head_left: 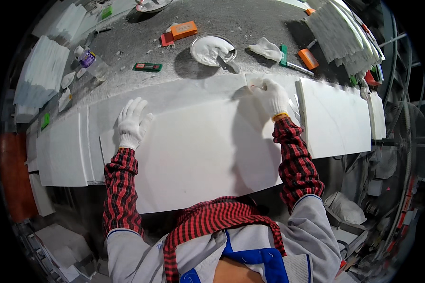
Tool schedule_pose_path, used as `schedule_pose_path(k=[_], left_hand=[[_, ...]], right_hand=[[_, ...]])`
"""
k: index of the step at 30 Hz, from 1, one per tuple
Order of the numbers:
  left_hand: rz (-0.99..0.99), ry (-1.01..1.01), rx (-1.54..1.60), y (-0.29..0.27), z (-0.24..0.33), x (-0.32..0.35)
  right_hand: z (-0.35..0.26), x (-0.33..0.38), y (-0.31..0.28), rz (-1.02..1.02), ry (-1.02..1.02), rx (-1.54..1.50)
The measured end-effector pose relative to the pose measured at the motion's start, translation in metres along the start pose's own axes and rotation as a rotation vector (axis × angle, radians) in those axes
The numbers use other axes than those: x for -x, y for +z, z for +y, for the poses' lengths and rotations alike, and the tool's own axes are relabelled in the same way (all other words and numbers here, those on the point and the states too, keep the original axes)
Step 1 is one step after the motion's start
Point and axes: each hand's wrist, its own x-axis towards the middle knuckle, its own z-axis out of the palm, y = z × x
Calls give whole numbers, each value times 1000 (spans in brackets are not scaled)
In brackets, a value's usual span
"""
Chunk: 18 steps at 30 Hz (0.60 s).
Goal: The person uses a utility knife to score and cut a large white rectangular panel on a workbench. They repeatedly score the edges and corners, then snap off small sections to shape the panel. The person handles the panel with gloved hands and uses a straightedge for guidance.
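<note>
A large white slab (193, 155) lies flat in front of me, its near edge reaching close to my body. My left hand (133, 123), in a white knitted glove, rests with fingers stretched out at the slab's left side. Near the far right part of the slab is my right hand (271, 98), gloved the same way, its fingers curled into a pinch. Whatever sits between those fingertips is too small to make out. A pale grey veined panel (174, 100) runs along beyond the slab's far edge.
Beyond the panel stand a metal bowl (200, 61) of white paste with a scraper (224, 63), an orange box (184, 30), a green case (147, 67), a crumpled white glove (265, 49) and a clear bottle (97, 68). Veined tiles (336, 120) lie at right; stacked tiles (41, 73) at left.
</note>
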Motion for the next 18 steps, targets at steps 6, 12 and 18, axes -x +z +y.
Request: schedule_pose_path(k=[6, 12, 18], left_hand=[[0, -11, -6, -3, 5, -2], [0, 13, -11, -2, 3, -8], [30, 11, 1, 0, 1, -1]], right_hand=[[20, -67, -14, 142, -111, -47], [49, -121, 9, 107, -64, 48], [38, -74, -16, 98, -63, -5]])
